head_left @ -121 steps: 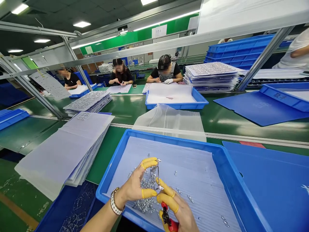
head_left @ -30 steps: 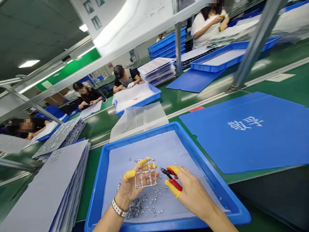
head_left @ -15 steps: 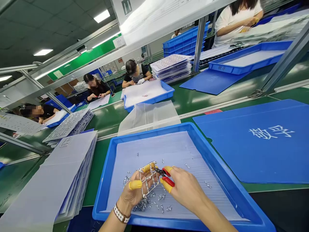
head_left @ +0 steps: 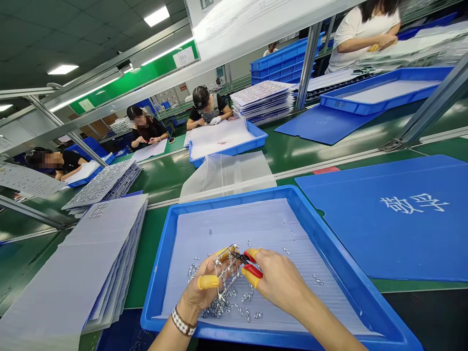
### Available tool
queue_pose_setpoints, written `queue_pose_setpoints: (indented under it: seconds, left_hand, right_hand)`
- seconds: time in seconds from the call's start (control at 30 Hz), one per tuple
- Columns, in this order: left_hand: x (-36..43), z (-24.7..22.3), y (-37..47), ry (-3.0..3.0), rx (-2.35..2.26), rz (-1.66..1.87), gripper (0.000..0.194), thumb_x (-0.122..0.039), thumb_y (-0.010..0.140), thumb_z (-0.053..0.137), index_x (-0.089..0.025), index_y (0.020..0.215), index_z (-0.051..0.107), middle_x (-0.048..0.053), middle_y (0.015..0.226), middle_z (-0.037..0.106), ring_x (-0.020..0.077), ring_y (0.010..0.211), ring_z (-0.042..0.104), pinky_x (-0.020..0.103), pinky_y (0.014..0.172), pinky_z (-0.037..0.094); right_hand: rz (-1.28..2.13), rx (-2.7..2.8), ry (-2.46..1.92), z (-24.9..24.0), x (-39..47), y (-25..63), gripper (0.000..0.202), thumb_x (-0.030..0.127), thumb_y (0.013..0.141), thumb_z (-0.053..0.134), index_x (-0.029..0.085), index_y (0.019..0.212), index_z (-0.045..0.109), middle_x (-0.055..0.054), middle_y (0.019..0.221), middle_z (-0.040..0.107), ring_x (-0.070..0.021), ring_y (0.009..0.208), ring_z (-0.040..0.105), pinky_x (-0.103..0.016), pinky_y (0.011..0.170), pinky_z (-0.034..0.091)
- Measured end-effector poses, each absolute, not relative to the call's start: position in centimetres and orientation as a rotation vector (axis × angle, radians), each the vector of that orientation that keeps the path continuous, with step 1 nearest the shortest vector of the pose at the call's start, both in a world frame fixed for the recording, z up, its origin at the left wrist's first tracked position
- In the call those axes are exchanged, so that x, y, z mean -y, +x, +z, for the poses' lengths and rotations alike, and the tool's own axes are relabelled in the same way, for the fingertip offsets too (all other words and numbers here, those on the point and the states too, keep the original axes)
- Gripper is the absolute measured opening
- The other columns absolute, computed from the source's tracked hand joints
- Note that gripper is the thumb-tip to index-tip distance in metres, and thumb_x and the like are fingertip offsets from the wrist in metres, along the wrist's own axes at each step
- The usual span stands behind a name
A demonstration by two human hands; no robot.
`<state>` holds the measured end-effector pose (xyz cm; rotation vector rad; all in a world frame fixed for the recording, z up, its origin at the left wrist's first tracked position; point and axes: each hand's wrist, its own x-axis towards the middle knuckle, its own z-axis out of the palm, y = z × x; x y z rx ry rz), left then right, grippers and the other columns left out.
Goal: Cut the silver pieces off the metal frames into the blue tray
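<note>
My left hand (head_left: 199, 285) pinches one metal frame (head_left: 229, 267) between thumb and fingers, over the tray (head_left: 155, 269). The frame is tilted, its bars slanting up to the right. My right hand (head_left: 281, 282) is closed round the red handles of one pair of cutters (head_left: 252, 269); their long axis slopes down to the right, and the tips point left and slightly up at the frame's upper part. Whether they grip a bar is too small to tell. I see four yellow finger cots, two on each hand.

Below the frame lies one pile of pieces (head_left: 218, 308), too many to count; four more lie well apart, one beyond my left hand, three to the right.

On the bench (head_left: 141, 253), one stack of sheets (head_left: 106, 239) stands left, bearing a second frame (head_left: 98, 209); one blue lid (head_left: 387, 234) lies right. Beyond are five people.
</note>
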<state>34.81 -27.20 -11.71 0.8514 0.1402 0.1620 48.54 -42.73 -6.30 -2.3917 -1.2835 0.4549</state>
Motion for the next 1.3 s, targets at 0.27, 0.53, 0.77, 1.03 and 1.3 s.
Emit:
queue_pose_setpoints:
  seconds: [0.27, 0.53, 0.77, 1.03, 1.3]
  left_hand:
    - [26.9, -11.9, 34.3, 0.895, -0.219, 0.147, 0.05, -0.041, 0.083, 0.063, -0.016, 0.126, 0.061, 0.014, 0.13, 0.06, 0.0334, 0.128, 0.047, 0.049, 0.114, 0.025]
    - [26.7, -11.4, 34.5, 0.986, -0.204, 0.106, 0.056, -0.045, 0.079, 0.065, -0.016, 0.127, 0.06, 0.014, 0.135, 0.057, 0.0369, 0.129, 0.046, 0.052, 0.115, 0.023]
    - [26.4, -12.3, 34.2, 1.037, -0.174, 0.134, 0.066, -0.042, 0.07, 0.075, -0.018, 0.129, 0.058, 0.013, 0.138, 0.054, 0.0386, 0.134, 0.038, 0.055, 0.115, 0.021]
    - [27.0, -10.1, 35.1, 1.495, -0.141, 0.221, 0.08, -0.036, 0.066, 0.08, -0.022, 0.138, 0.047, 0.014, 0.14, 0.048, 0.0373, 0.13, 0.042, 0.052, 0.114, 0.025]
    - [28.8, -8.9, 35.0, 2.018, -0.207, 0.41, 0.082, -0.023, 0.07, 0.077, -0.023, 0.142, 0.039, 0.014, 0.141, 0.046, 0.0358, 0.13, 0.041, 0.053, 0.11, 0.03]
  right_hand:
    - [0.503, 1.283, -2.363, -6.4, 42.7, 48.7, 0.014, 0.031, 0.084, 0.049, 0.022, 0.081, 0.06, -0.005, 0.08, 0.068, -0.0209, 0.068, 0.061, -0.028, 0.057, 0.034]
    - [0.513, 1.291, -2.353, -6.1, 42.9, 48.9, 0.011, 0.027, 0.083, 0.051, 0.021, 0.075, 0.057, -0.004, 0.072, 0.065, -0.018, 0.059, 0.057, -0.026, 0.053, 0.031]
    - [0.511, 1.305, -2.367, -6.0, 43.0, 48.9, 0.014, 0.029, 0.083, 0.052, 0.022, 0.077, 0.061, -0.003, 0.07, 0.067, -0.0194, 0.059, 0.06, -0.027, 0.052, 0.032]
    - [0.429, 1.091, -2.32, -8.1, 44.4, 49.4, 0.027, 0.032, 0.081, 0.053, 0.021, 0.103, 0.065, -0.007, 0.086, 0.07, -0.0247, 0.078, 0.064, -0.034, 0.067, 0.045]
    - [0.629, 0.562, -1.483, -11.3, 44.8, 47.2, 0.032, 0.05, 0.081, 0.058, 0.022, 0.096, 0.06, -0.008, 0.096, 0.067, -0.0232, 0.084, 0.062, -0.035, 0.074, 0.05]
